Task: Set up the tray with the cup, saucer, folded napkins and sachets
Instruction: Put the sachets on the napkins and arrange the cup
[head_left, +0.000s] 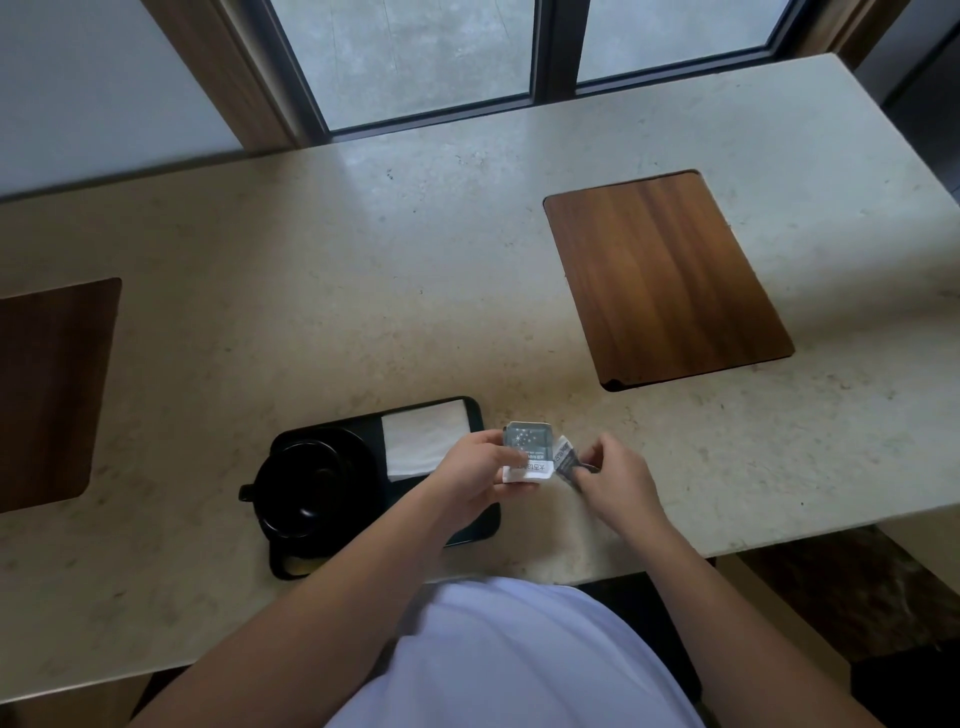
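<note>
Both hands meet just past the near edge of the stone counter, beside the right end of the black tray. Left hand reaches across the tray's right part, its fingers curled and its thumb pinching a grey and white sachet by its lower left side, so that the packet stands out above the knuckles, off the tray's right edge. Right hand sits close by, its fingers bent in and nipping a smaller dark sachet that tilts toward the first one; the two packets nearly touch (whether they actually do is hard to tell). On the counter, two wooden boards lie well apart, one at the far right and one cut off by the left edge. The tray lies in front of the person's white shirt. On its left half stands a black cup on a black saucer, the handle pointing left. A folded white napkin lies flat in the tray's far right corner, partly under the left hand.
</note>
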